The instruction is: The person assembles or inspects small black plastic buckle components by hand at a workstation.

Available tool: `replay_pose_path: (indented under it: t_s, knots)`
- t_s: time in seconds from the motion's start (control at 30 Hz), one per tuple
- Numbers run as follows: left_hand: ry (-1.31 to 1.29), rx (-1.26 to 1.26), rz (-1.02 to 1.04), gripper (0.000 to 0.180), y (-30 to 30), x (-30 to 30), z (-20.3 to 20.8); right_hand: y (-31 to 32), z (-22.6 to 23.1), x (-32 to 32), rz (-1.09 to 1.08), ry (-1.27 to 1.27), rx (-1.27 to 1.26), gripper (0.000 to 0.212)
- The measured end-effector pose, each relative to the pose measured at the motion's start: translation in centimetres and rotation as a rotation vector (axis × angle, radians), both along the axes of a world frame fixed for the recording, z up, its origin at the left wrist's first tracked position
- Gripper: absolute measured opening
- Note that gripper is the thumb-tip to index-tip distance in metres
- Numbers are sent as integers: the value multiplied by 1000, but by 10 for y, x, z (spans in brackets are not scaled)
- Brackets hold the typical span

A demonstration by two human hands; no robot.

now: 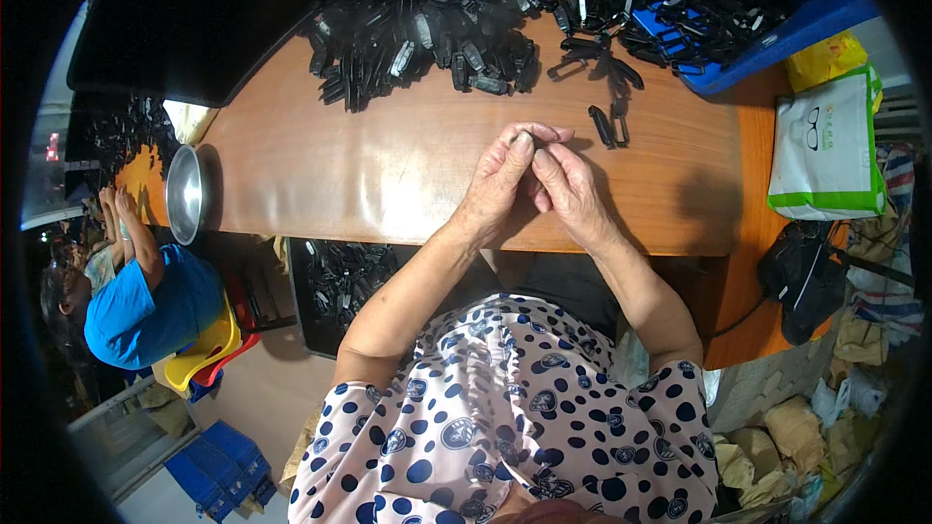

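From my feed, left hand [500, 182] and right hand [575, 196] met over the near edge of the table [330, 160], fingertips together; anything clamped was hidden, couldn't tell. Black pile [417, 24], table's far side, ran out of frame.

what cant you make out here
In the head view:
What the left hand and right hand hold, if anything: hidden by their own fingers.
Far end of the pile of black pieces: cut off by the top edge.
Inside of the white-and-green bag: hidden by its side.
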State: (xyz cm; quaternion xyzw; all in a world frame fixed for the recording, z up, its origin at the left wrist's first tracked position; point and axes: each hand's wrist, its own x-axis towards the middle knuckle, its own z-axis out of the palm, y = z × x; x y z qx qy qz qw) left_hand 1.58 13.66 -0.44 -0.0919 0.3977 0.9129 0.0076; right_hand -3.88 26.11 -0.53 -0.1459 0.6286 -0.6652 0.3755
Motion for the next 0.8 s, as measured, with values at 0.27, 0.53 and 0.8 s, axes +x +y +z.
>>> replay_pose_path:
  t_s: [0.27, 0.53, 0.8]
  knots:
    - [20, -105, 72, 39, 3, -3, 0, 3, -17, -8, 62, 151, 57, 37]
    - [87, -548, 123, 27, -16, 9, -9, -1, -5, -4, -47, 662, 170, 25]
    - [-131, -570, 133, 20, -27, 47, -5, -4, -5, 9, 93, 886, 176, 22]
